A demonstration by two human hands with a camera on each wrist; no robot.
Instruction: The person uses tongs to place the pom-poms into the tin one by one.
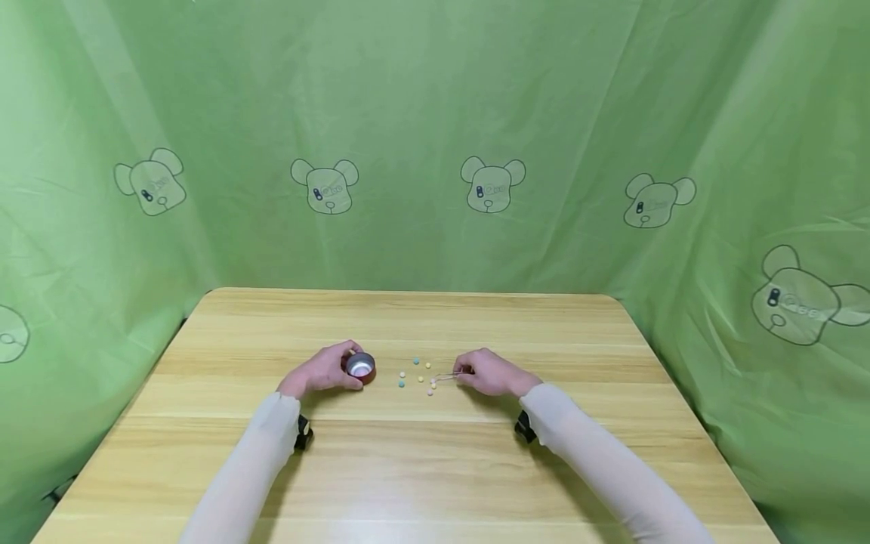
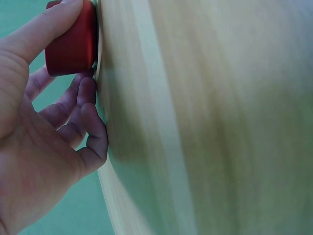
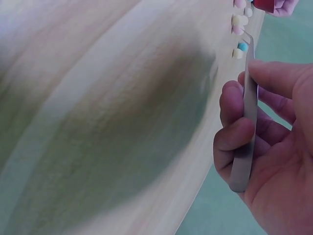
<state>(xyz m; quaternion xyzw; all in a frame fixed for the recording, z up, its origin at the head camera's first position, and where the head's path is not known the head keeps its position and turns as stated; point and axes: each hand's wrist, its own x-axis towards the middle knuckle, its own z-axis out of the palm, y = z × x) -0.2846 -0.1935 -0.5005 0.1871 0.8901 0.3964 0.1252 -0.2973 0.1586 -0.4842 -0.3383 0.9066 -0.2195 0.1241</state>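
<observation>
My left hand (image 1: 331,369) grips a small round red tin (image 1: 368,378) from its left side, thumb in front and fingers behind. The tin stands upright on the table with its silvery inside facing up; in the left wrist view its red wall (image 2: 73,44) shows under the thumb. My right hand (image 1: 491,372) holds metal tweezers (image 3: 248,105) between thumb and curled fingers. Their bent tips point left, at a pink bead (image 3: 238,30) among the small beads; whether they touch it I cannot tell. Several pale yellow, pink and blue beads, such as a blue bead (image 1: 402,384), lie between the hands.
The wooden table (image 1: 421,468) has its far edge against a green cloth backdrop (image 1: 408,249) printed with bear heads. The cloth also hangs along both sides. A dark wrist device (image 1: 303,433) sits on the left wrist and another wrist device (image 1: 525,428) on the right.
</observation>
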